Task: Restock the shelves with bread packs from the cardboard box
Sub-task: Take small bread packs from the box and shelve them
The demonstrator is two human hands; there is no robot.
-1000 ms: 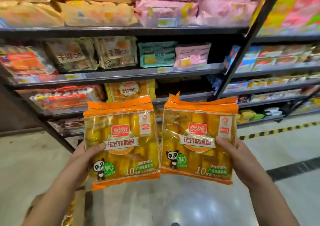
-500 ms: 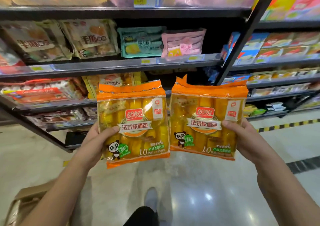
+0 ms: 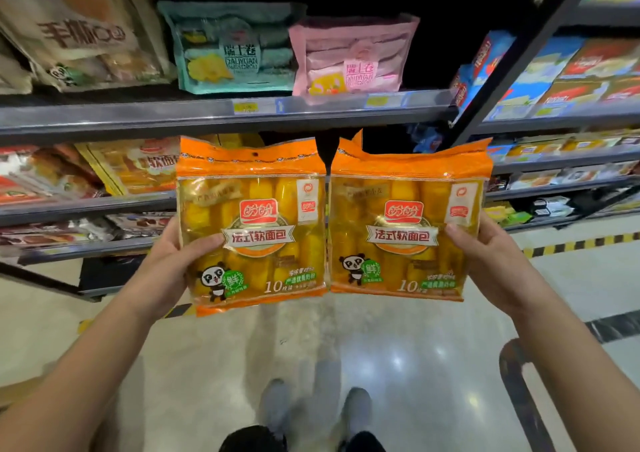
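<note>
On the upper shelf (image 3: 138, 119) at far left, a tan pack (image 3: 79, 32) is showing the brown characters 手撕, the rest being too blurred to read. Beside it a teal pack (image 3: 235, 46) and a pink pack (image 3: 353, 57) are standing upright, each reading 瑞士卷 above DALIYUAN SWISS ROLL. A yellow price tag (image 3: 246, 107) is sitting on the shelf rail below the teal one, its print unreadable. One shelf down, a yellow pack (image 3: 138, 167) is showing 软面包.

The left hand (image 3: 169, 261) is gripping the left bread pack (image 3: 252, 226) by its outer edge, thumb pressing across the front and fingers wrapping behind. The pack is hanging upright in the air in front of the shelves, resting on none of them. Its orange wrapper is carrying a red 盼盼 logo, a banner reading 法式软面包, a panda, a green 鲜 badge and the number 10.

The right bread pack (image 3: 408, 223), bearing the same print, is hanging level with it, inner edges meeting or nearly so. The right hand (image 3: 485, 261) is grasping its outer edge the same way, thumb in front.

Blue and red packs (image 3: 540, 67) are filling the right-hand shelves, blurred. Yellow-and-black tape (image 3: 581, 244) is running along the floor, and grey shoes (image 3: 277, 406) are showing below.
</note>
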